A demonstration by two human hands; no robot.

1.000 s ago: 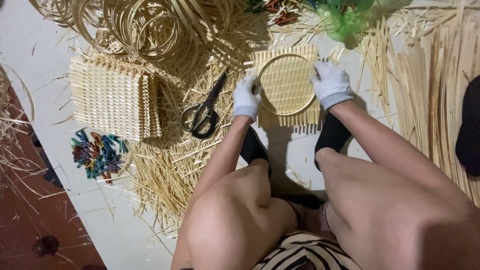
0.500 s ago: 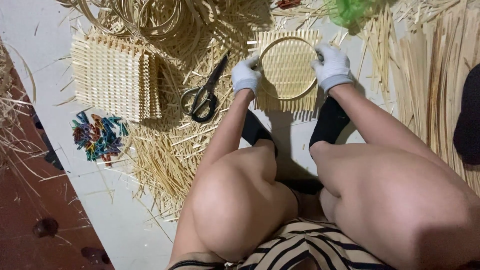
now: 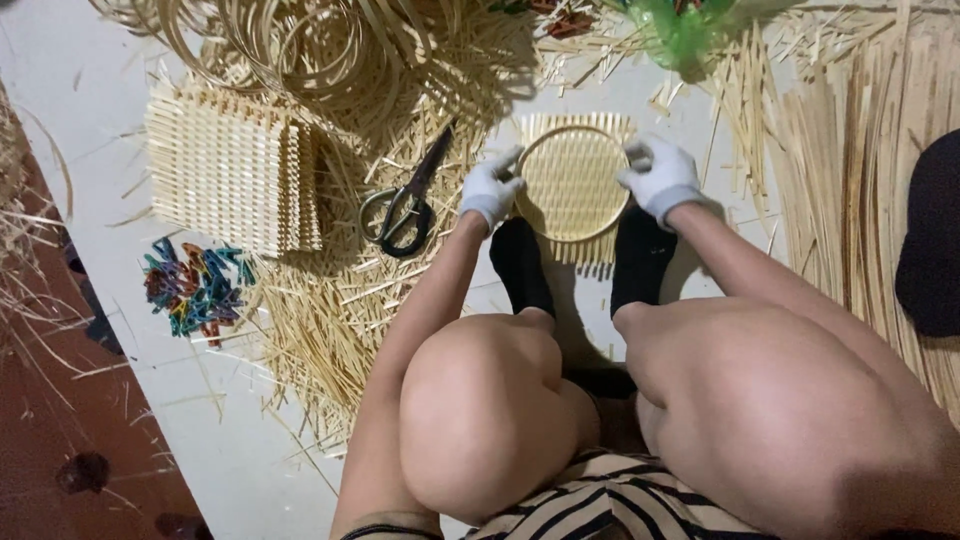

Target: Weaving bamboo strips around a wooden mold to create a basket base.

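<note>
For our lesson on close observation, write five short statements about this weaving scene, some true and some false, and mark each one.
1. Both hands wear white gloves. True: left hand, right hand.
2. The hands grip a round hoop on a woven mat. True.
3. The scissors are in the right hand. False: they lie on the straw, beside the left hand.
4. A pile of coloured clips lies left of the person. True.
5. The stack of woven squares rests on the person's knees. False: it lies on the floor.

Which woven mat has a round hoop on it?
The small woven mat between the gloved left hand and right hand. The stacked mats further left carry no hoop.
</note>
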